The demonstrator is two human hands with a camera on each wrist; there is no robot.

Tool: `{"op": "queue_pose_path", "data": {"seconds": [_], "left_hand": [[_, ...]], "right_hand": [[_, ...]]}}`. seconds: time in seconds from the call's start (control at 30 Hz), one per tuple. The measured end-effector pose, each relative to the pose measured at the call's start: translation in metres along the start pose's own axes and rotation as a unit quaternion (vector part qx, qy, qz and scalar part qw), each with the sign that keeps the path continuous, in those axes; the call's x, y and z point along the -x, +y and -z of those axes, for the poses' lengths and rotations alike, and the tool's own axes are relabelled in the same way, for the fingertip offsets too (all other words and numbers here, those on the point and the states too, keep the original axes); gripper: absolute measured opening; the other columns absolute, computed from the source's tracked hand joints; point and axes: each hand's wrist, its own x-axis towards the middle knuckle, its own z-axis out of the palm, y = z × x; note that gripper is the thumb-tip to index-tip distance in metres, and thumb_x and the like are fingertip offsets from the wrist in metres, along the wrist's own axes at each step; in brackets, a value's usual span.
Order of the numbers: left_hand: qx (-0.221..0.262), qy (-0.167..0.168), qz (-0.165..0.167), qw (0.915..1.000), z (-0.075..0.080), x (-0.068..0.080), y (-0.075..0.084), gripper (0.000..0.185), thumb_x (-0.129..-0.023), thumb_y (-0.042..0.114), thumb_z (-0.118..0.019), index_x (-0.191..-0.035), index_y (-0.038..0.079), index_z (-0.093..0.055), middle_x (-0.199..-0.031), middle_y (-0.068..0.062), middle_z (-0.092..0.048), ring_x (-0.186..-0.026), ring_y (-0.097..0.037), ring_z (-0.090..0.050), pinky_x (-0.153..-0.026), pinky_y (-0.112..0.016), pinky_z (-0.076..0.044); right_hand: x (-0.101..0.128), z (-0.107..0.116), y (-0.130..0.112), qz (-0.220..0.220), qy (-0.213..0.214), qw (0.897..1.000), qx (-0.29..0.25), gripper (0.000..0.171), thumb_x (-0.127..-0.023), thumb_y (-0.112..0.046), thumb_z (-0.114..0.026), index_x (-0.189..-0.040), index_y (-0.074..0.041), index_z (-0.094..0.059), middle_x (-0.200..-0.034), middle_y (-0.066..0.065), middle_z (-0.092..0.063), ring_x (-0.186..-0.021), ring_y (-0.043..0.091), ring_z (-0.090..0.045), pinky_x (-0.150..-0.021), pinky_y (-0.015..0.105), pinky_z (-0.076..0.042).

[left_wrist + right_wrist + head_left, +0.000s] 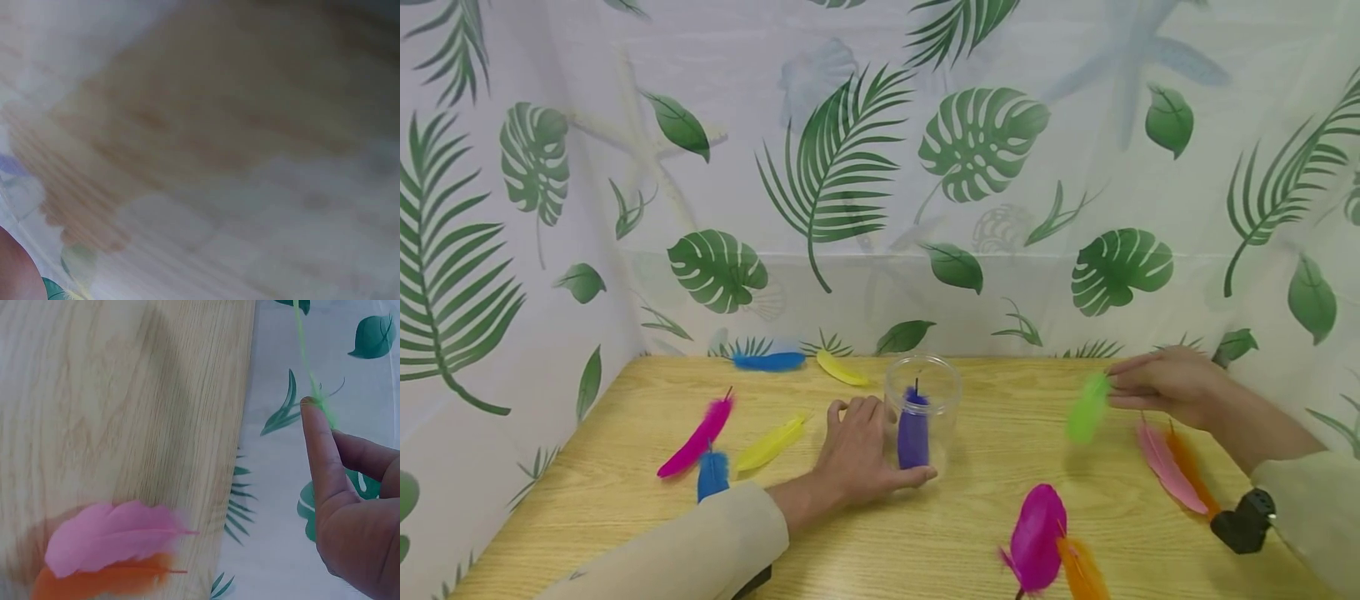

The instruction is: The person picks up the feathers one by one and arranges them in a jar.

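Observation:
A clear plastic jar (pixel 951 417) stands upright on the table with a purple feather (pixel 913 437) inside it, quill up. My left hand (pixel 861 446) holds the jar from its left side, thumb across the lower front. The left wrist view is mostly a blur, with a bit of skin at the lower left corner. At the right, above the table, my right hand (pixel 1172 383) pinches a light green feather (pixel 1087 410) by its quill end between thumb and finger. The feather hangs down, slightly blurred. Below that hand lie a pink feather (pixel 112 537) and an orange feather (pixel 106 578).
Left of the jar lie a magenta feather (pixel 698 437), blue feathers (pixel 771 361) and yellow feathers (pixel 772 443). Another magenta feather (pixel 1037 533) and orange feather (pixel 1082 571) are near the front. A leaf-printed sheet (pixel 880 275) rises behind the wooden table (pixel 1000 450).

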Motion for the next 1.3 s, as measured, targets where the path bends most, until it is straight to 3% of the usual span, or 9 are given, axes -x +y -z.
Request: {"op": "queue_pose_path", "data": {"seconds": [0.1, 0.33, 0.7, 1.3], "left_hand": [[0.002, -0.002, 0.001, 1.0000, 0.000, 0.000, 0.000, 0.084, -0.073, 0.086, -0.057, -0.117, 0.014, -0.056, -0.113, -0.001, -0.058, -0.117, -0.024, -0.051, -0.109, -0.059, -0.024], [0.004, -0.002, 0.001, 1.0000, 0.001, 0.001, 0.000, 0.084, -0.073, 0.085, -0.057, -0.117, 0.014, -0.056, -0.114, -0.001, -0.058, -0.117, -0.024, -0.050, -0.108, -0.058, -0.024], [0.001, -0.002, -0.001, 1.0000, 0.002, 0.000, 0.001, 0.083, -0.073, 0.085, -0.058, -0.118, 0.014, -0.056, -0.113, -0.001, -0.058, -0.117, -0.023, -0.051, -0.109, -0.059, -0.024], [0.004, 0.007, -0.004, 1.0000, 0.003, 0.001, 0.003, 0.080, -0.072, 0.083, -0.061, -0.114, 0.014, -0.056, -0.108, 0.000, -0.057, -0.111, -0.023, -0.052, -0.106, -0.058, -0.026]], "right_hand": [[-0.001, -0.008, -0.004, 0.001, -0.008, 1.000, 0.012, 0.053, -0.099, 0.000, -0.056, -0.139, 0.025, -0.033, -0.099, 0.000, -0.069, -0.090, 0.019, -0.075, -0.084, 0.036, -0.057], [-0.004, -0.023, -0.014, 0.004, -0.014, 1.000, 0.015, 0.055, -0.100, -0.003, -0.055, -0.141, 0.023, -0.030, -0.099, 0.000, -0.069, -0.091, 0.016, -0.074, -0.087, 0.036, -0.057], [-0.007, -0.039, -0.034, 0.009, -0.032, 0.999, -0.027, 0.046, -0.099, -0.002, -0.057, -0.137, 0.018, -0.042, -0.099, 0.002, -0.072, -0.091, 0.017, -0.074, -0.085, 0.033, -0.057], [-0.016, -0.074, -0.072, 0.047, -0.037, 0.997, -0.056, 0.050, -0.097, 0.004, -0.056, -0.139, 0.020, -0.034, -0.099, 0.000, -0.070, -0.091, 0.014, -0.073, -0.087, 0.032, -0.057]]}}
